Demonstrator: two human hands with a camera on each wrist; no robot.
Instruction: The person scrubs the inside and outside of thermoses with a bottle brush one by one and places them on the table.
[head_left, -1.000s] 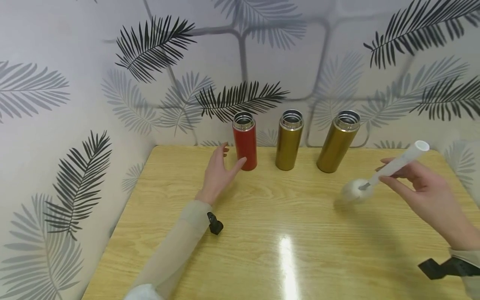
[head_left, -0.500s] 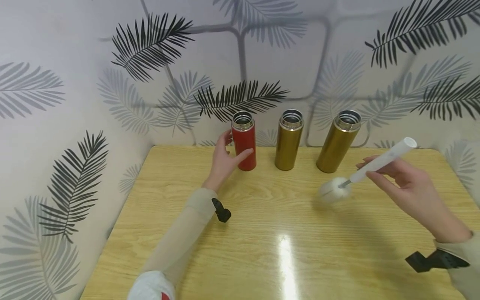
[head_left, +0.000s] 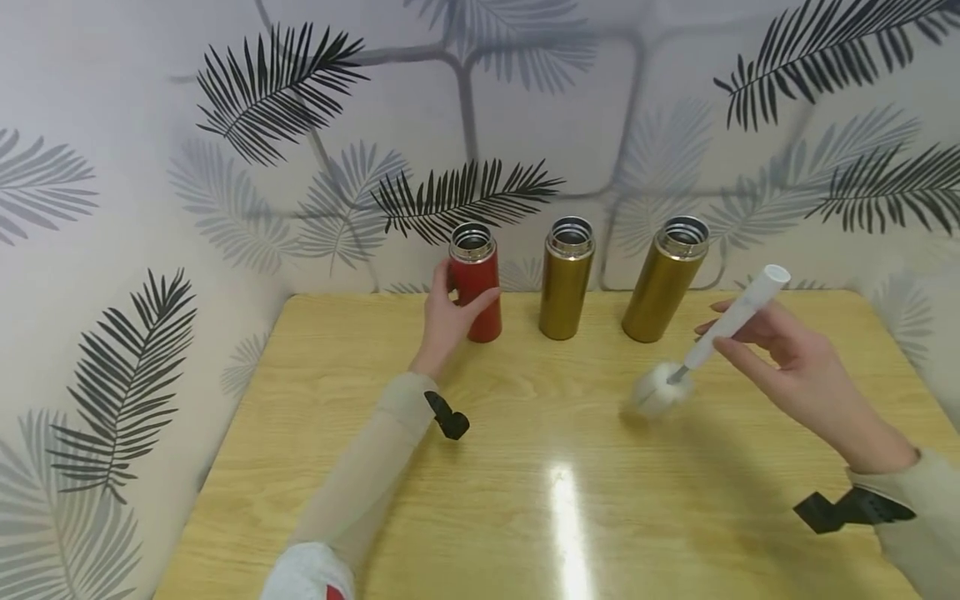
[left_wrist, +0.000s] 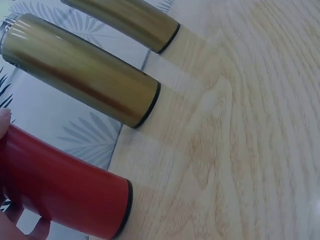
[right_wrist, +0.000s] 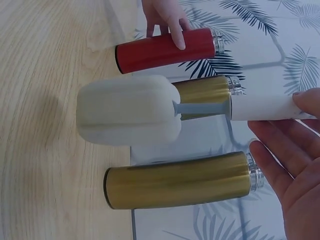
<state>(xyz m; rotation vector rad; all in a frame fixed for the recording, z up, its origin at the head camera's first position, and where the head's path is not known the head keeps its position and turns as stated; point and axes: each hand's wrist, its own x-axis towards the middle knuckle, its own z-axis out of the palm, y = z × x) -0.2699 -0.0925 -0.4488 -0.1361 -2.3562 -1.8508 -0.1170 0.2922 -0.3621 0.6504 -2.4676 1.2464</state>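
Observation:
My left hand [head_left: 444, 323] holds the red vacuum flask [head_left: 474, 278], thumb across its front and fingers around the far left side. The flask stands upright and has no lid, showing a steel threaded neck. Between thumb and fingers of my right hand [head_left: 798, 367] is the white handle of a sponge bottle brush [head_left: 737, 320]. Its pale sponge head [right_wrist: 127, 111] points down and left over the table, apart from the flasks. Two lidless gold flasks stand in the same row, a middle one [head_left: 564, 293] and a right one [head_left: 657, 293], the latter nearest the brush.
The flasks line the back edge of a wooden table [head_left: 480, 500], close to a wall [head_left: 540, 125] with leaf-patterned covering. Another wall rises along the left side. A bright light reflection lies on the front middle of the tabletop.
My left hand has moved in from the left and taken hold of the red flask. The right hand has carried the brush leftward, closer to the right gold flask.

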